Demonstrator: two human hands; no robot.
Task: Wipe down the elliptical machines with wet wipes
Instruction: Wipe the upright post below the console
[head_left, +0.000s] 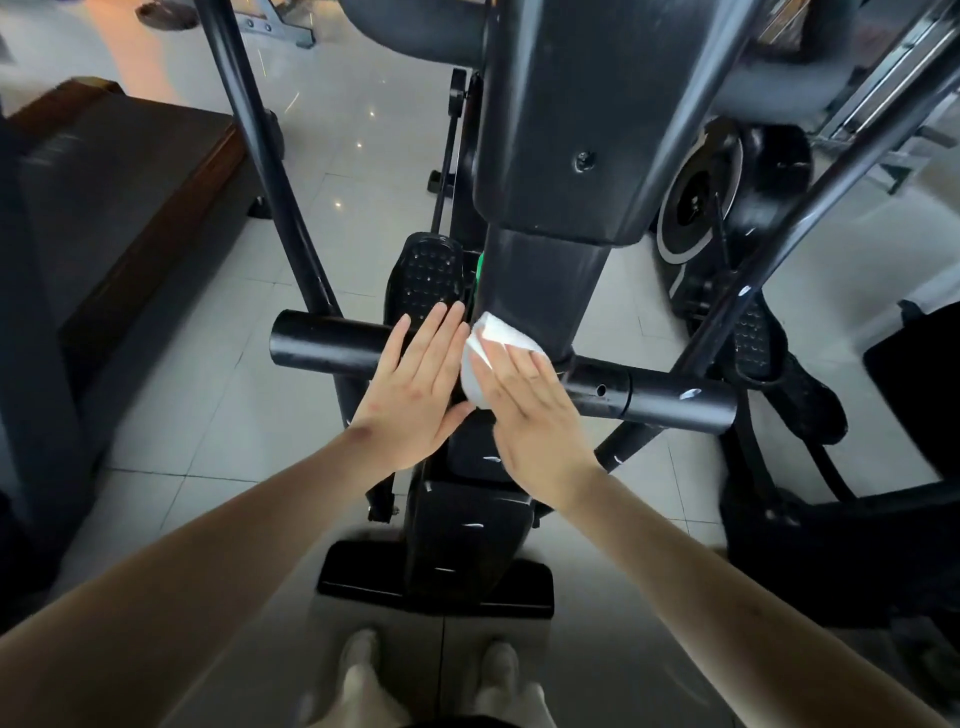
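Straight down from the head camera, onto a black elliptical machine (550, 156) standing on pale floor tiles (208, 415). Right hand (530, 410) flat, fingers straight and together, pressing a white wet wipe (485, 358) against the foot of the central column (540, 291), just where column meets horizontal crossbar (670, 402). No curl round the wipe, only pressure from palm and fingers; part of the wipe bulging out past the hand's left edge. Left hand (415, 384) likewise released, fingers straight, laid across the crossbar's left half, just beside the wipe. Touching the bar or only above it: cannot tell. Studded pedal (428, 275) just beyond the left fingertips; a second pedal (753, 338) behind the crossbar's right end. Two pale shoes (358, 660) at the lower edge, just before the machine's base foot (436, 577).
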